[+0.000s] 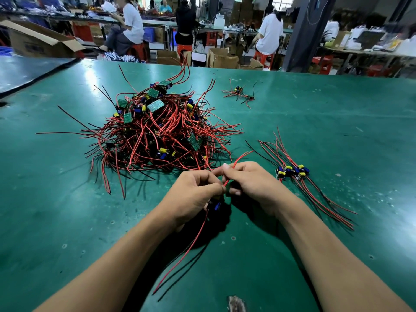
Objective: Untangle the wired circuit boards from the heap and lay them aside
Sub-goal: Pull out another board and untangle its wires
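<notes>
Heap: a tangled mound of small green boards with red and black wires is seen left of centre, just beyond the hands, on the green table.
Board in hand: one board is held at the lower centre, mostly hidden under the fingers; its trailing leads hang toward the bottom edge.
Left hand: the left hand is curled, its fingertips pinching at the board's top.
Right hand: the right hand is curled, a red lead pinched between thumb and forefinger.
Laid aside: a tidy row lies at the right, well apart from the heap; a small cluster lies at the upper right.
Weight: each piece is judged very light.
Wires: judged soft, springy and easily snagged on neighbours.
Weak spot: the joints where the wires meet the board are judged fragile under a sharp tug.
Best hold: the board's edges are to be gripped, while each lead is slid free along its length.
</notes>
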Demonstrator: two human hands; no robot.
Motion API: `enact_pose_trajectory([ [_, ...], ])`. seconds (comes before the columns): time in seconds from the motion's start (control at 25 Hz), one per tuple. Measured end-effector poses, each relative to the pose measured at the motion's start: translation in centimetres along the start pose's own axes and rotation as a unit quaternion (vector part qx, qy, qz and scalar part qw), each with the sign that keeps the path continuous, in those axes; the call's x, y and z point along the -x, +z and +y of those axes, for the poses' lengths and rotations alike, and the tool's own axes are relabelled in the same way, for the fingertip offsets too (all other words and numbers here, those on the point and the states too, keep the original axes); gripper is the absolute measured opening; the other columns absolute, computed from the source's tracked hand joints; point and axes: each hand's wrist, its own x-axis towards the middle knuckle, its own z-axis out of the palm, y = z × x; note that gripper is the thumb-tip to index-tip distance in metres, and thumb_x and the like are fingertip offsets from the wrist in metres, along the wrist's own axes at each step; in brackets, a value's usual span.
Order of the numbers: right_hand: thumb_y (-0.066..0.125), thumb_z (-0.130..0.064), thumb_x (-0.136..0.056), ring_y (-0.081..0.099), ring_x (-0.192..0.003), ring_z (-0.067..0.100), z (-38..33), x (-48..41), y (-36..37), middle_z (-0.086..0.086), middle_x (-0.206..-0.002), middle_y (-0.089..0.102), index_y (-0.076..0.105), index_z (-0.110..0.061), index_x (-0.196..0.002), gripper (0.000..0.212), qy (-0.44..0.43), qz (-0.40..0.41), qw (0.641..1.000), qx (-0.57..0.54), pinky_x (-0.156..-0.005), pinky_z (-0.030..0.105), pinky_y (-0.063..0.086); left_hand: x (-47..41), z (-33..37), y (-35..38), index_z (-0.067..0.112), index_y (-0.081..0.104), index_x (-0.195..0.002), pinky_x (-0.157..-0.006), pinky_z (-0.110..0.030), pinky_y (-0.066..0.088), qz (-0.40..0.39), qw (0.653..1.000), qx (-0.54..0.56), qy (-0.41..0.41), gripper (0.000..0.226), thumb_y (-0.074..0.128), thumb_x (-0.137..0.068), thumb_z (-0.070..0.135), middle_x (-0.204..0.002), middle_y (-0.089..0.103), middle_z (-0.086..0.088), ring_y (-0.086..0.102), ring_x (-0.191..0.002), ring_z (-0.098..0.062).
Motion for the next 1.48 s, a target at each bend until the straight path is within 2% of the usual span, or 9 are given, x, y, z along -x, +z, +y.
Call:
enact_pose_trajectory([
  [0.16, 0.041, -0.022, -0.109, 0.031, -0.033, 0.003, 0.1, -0.5, -0.2, -0.012, -0.039, 0.039, 0.065, -0.009, -0.099, 0.029, 0.018, 0.029, 0.999, -0.025, -0.039, 0.016, 0.027, 0.1, 0.1, -0.1, 0.006, 0.065, -0.068, -0.061, -0.033, 0.034, 0.003, 1.000, -0.029, -0.012, 0.018, 0.067, -0.084, -0.002, -0.067, 0.058, -0.010, 0.045, -0.067, -0.025],
  [0.44, 0.046, -0.034, -0.107, 0.035, -0.035, 0.005, 0.8, -1.4, -1.1, -0.003, -0.049, 0.040, 0.073, -0.017, -0.098, 0.032, -0.041, 0.144, 0.984, 0.095, -0.047, 0.024, 0.033, 0.5, 0.8, -0.4, 0.011, 0.064, -0.064, -0.050, -0.024, 0.040, -0.038, 0.998, -0.035, -0.040, 0.022, 0.068, -0.084, 0.000, -0.059, 0.056, -0.005, 0.048, -0.052, -0.015],
  [0.64, 0.046, -0.044, -0.105, 0.042, -0.038, 0.001, 1.1, -1.5, -0.7, -0.013, -0.038, 0.042, 0.077, -0.016, -0.094, 0.043, -0.119, 0.221, 0.954, 0.164, -0.050, 0.020, 0.029, 0.6, 1.4, -0.9, 0.008, 0.065, -0.067, -0.049, -0.023, 0.045, -0.077, 0.994, 0.001, -0.075, 0.018, 0.068, -0.082, 0.000, -0.062, 0.058, -0.012, 0.051, -0.047, -0.018],
  [0.84, 0.053, -0.054, -0.099, 0.030, -0.041, 0.011, 0.5, -0.9, 0.3, 0.010, -0.066, 0.037, 0.076, -0.014, -0.090, 0.048, -0.050, 0.133, 0.988, -0.069, -0.042, 0.020, 0.025, 0.5, 0.9, -0.2, 0.004, 0.072, -0.083, -0.050, -0.024, 0.038, -0.022, 0.997, 0.001, -0.078, 0.008, 0.066, -0.087, 0.005, -0.073, 0.055, -0.015, 0.044, -0.055, -0.017],
  [1.04, 0.069, -0.049, -0.091, 0.040, -0.039, 0.005, 1.0, 0.2, 1.0, -0.004, -0.055, 0.053, 0.076, -0.021, -0.085, 0.030, -0.018, 0.017, 0.998, -0.050, -0.037, 0.016, 0.031, 0.4, 0.1, 0.3, 0.001, 0.069, -0.077, -0.063, -0.028, 0.048, 0.033, 0.999, 0.007, -0.029, 0.019, 0.064, -0.093, 0.010, -0.080, 0.070, -0.017, 0.058, -0.072, -0.021],
  [1.12, 0.066, -0.047, -0.093, 0.038, -0.038, 0.007, 1.0, 0.1, 1.0, -0.001, -0.054, 0.052, 0.078, -0.020, -0.080, 0.033, -0.034, 0.039, 0.998, -0.034, -0.037, 0.018, 0.029, 0.3, 0.1, 0.3, -0.002, 0.068, -0.079, -0.076, -0.023, 0.045, 0.019, 1.000, -0.023, -0.005, 0.018, 0.063, -0.093, 0.008, -0.093, 0.073, -0.013, 0.060, -0.086, -0.012],
  [1.2, 0.060, -0.047, -0.097, 0.036, -0.038, 0.007, 0.9, -0.3, 0.5, -0.002, -0.051, 0.050, 0.078, -0.020, -0.074, 0.039, -0.064, 0.091, 0.994, 0.015, -0.041, 0.021, 0.028, 0.3, 0.3, 0.2, -0.004, 0.065, -0.079, -0.071, -0.014, 0.043, -0.009, 0.999, -0.044, 0.009, 0.018, 0.064, -0.092, 0.008, -0.082, 0.071, 0.004, 0.061, -0.081, 0.002],
  [1.28, 0.055, -0.047, -0.100, 0.037, -0.036, 0.003, 0.8, -0.7, -0.3, -0.012, -0.041, 0.045, 0.079, -0.016, -0.084, 0.042, -0.088, 0.153, 0.980, 0.094, -0.046, 0.021, 0.026, 0.5, 0.4, 0.1, 0.001, 0.065, -0.078, -0.062, -0.022, 0.039, -0.028, 0.997, -0.067, 0.008, 0.017, 0.065, -0.092, 0.012, -0.066, 0.061, 0.005, 0.054, -0.064, -0.007],
  [1.48, 0.054, -0.050, -0.099, 0.042, -0.048, -0.002, 1.0, -1.0, -1.3, -0.019, -0.040, 0.047, 0.079, -0.022, -0.086, 0.039, -0.114, 0.210, 0.955, 0.173, -0.053, 0.016, 0.033, 0.6, 0.7, -0.4, 0.005, 0.067, -0.080, -0.060, -0.025, 0.040, -0.045, 0.997, -0.063, -0.004, 0.015, 0.067, -0.091, 0.015, -0.067, 0.058, -0.004, 0.049, -0.065, -0.018],
])
